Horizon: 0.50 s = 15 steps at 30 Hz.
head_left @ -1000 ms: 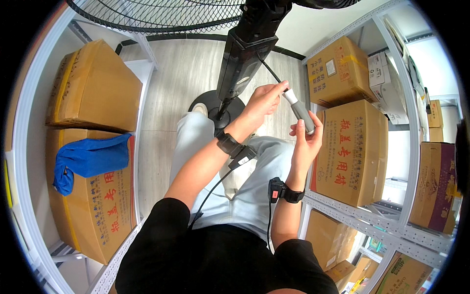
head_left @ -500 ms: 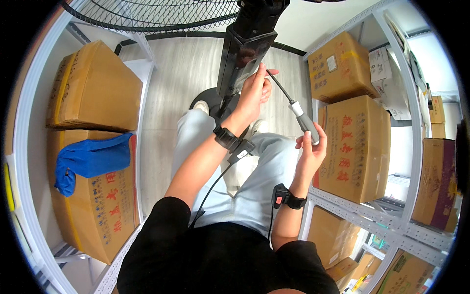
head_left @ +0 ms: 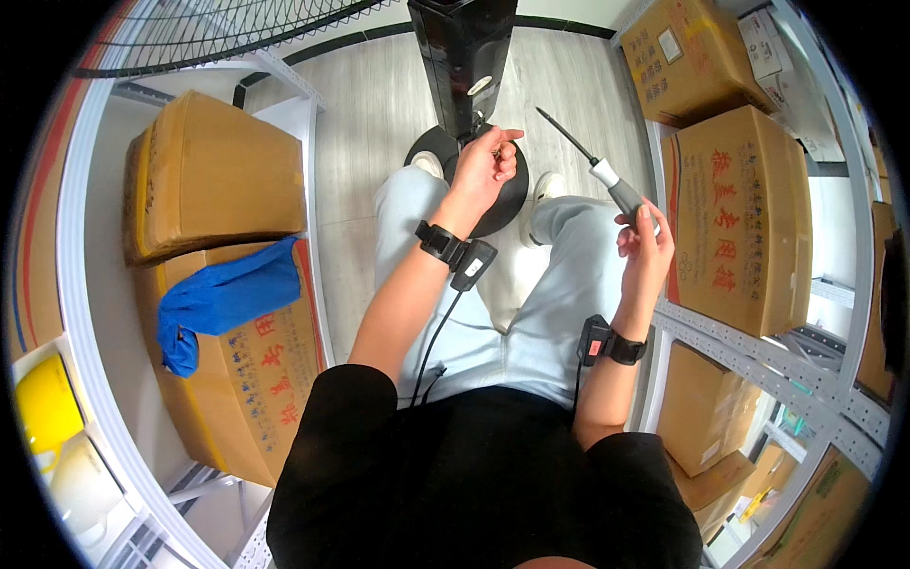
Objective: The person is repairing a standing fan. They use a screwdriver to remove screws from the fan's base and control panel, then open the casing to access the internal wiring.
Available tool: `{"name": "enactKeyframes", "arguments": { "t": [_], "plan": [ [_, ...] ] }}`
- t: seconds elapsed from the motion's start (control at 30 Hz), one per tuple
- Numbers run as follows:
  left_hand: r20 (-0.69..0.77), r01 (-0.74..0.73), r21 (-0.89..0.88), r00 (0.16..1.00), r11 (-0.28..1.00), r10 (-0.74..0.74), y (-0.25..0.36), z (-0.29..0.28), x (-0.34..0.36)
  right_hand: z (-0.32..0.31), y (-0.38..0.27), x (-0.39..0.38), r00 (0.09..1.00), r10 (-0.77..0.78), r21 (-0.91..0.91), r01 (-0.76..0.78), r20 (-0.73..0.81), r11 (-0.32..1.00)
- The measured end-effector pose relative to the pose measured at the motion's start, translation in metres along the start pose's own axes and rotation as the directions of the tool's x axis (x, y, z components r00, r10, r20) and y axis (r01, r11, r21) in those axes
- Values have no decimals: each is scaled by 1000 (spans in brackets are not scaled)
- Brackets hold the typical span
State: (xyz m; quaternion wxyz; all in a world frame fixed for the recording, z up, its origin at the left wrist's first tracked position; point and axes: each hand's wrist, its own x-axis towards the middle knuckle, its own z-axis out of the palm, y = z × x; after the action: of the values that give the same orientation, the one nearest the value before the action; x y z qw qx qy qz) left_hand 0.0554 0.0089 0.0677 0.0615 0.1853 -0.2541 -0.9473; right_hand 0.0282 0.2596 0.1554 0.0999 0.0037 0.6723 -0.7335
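My right hand (head_left: 646, 242) holds a screwdriver (head_left: 618, 190) by its grey and white handle. Its dark shaft points up and to the left, its tip touching nothing. My left hand (head_left: 486, 171) is over the round black base (head_left: 507, 194) of a stand fan, just below the fan's glossy black column (head_left: 462, 57). Its fingers are curled with the index finger partly out; whatever lies between them is too small to make out. Part of the wire fan guard (head_left: 218, 33) shows at the upper left.
Metal shelves with cardboard boxes flank me, such as one at left (head_left: 223, 180) and one at right (head_left: 735, 218). A blue cloth (head_left: 227, 299) lies over a lower left box. A yellow object (head_left: 47, 403) sits at the far left. My shoes stand beside the fan base.
My left hand has come away from the side of the column and is now over the base. The screwdriver has shifted right, away from my left hand. The whole view has shifted too.
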Motion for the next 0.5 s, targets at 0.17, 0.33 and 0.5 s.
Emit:
{"name": "enactKeyframes", "arguments": {
  "t": [0.17,0.33,0.5],
  "plan": [
    [-5,110,-80,994,991,-110,-8,-11,-4,7,31,12,985,160,176,-169,63,970],
    [11,124,12,992,992,-125,-13,-27,-7,21,63,11,947,246,197,-286,206,938],
    [38,138,68,989,988,-140,-10,-25,-9,24,77,11,902,320,136,-369,289,919]
  ]
}}
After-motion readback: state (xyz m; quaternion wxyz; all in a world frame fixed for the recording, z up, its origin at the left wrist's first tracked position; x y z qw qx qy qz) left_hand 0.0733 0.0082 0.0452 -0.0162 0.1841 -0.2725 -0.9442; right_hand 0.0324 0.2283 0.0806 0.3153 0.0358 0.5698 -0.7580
